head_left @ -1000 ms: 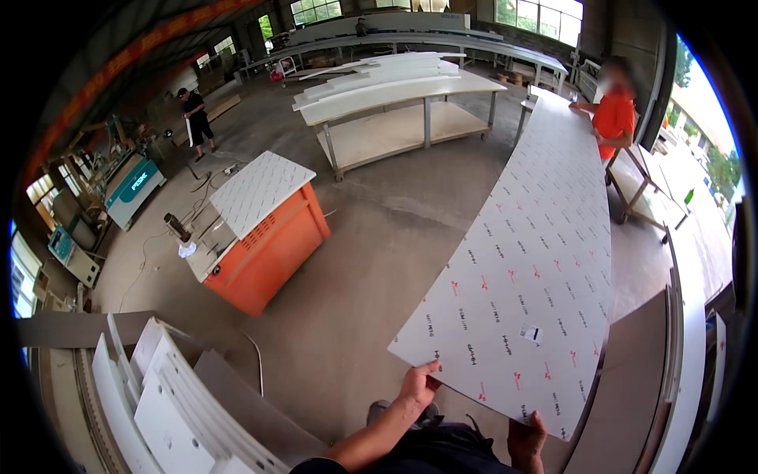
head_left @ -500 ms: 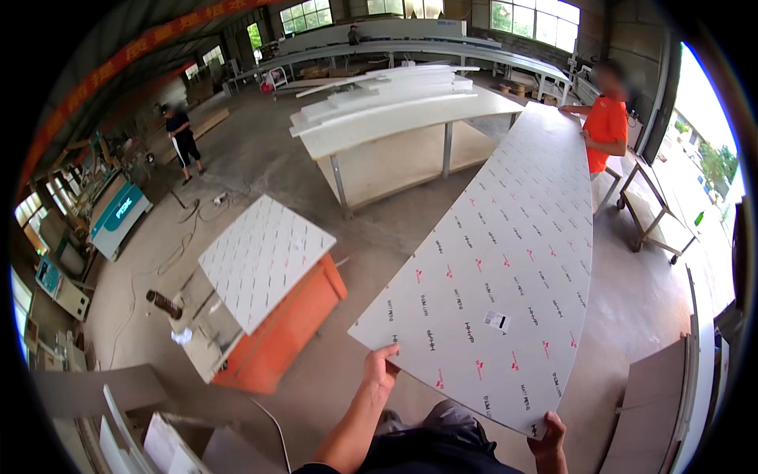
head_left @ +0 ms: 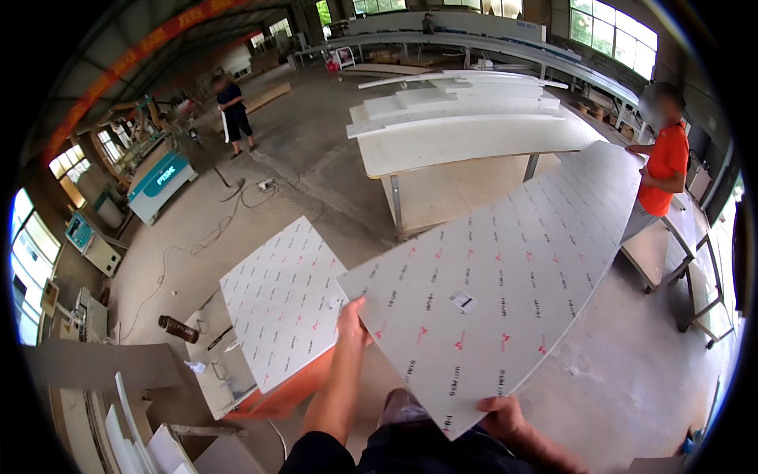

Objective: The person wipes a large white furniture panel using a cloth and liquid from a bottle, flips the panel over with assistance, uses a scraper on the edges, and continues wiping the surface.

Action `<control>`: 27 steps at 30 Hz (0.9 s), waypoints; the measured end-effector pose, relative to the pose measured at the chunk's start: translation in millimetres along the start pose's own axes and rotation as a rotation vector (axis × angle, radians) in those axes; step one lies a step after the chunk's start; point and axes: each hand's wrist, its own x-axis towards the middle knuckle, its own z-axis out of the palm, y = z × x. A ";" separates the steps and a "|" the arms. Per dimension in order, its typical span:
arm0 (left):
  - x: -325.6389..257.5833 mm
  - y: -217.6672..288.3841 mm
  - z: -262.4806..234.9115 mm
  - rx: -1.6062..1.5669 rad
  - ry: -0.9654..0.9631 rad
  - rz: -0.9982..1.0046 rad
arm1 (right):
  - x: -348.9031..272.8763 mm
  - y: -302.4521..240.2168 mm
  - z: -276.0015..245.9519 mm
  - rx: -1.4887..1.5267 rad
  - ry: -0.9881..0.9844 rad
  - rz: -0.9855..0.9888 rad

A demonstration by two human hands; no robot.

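Note:
A long flat panel (head_left: 505,261), covered in printed film with a small label on top, stretches from me to the far right. My left hand (head_left: 353,320) grips its edge near the left corner, thumb on top and fingers hidden beneath. On the near right edge, close to the front corner, my right hand (head_left: 501,415) is closed in the same way. At the far end a co-worker in an orange shirt (head_left: 666,162) has both hands at the panel. Left of my left hand, a smaller panel (head_left: 284,304) with similar film lies on an orange-sided bench (head_left: 288,387).
Beyond the panel stands a table (head_left: 466,146) stacked with white boards (head_left: 466,103). A wheeled metal cart (head_left: 695,261) is at right. A cable (head_left: 209,241) runs over the floor at left, near a teal-and-white machine (head_left: 162,186). Another person (head_left: 234,114) stands farther back.
My view has turned left. The panel and both my hands have swung round, its near end now closer to the smaller panel. The co-worker still holds the far end.

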 end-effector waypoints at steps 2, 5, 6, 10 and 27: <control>7.6 5.9 7.7 -0.062 -0.023 0.022 | 6.7 -5.1 11.2 0.007 0.076 0.105; 69.9 35.4 2.0 -0.034 -0.119 0.122 | 55.0 -14.0 31.9 0.029 -0.035 0.143; 104.5 61.2 11.6 -0.020 -0.109 0.137 | 100.3 -22.0 46.2 0.007 -0.030 0.159; 163.5 70.6 42.9 -0.008 -0.111 0.048 | 213.1 -39.1 41.2 -0.149 -0.072 0.186; 510.9 247.2 77.1 0.313 0.055 0.021 | 643.0 -264.1 -24.6 0.195 0.453 0.084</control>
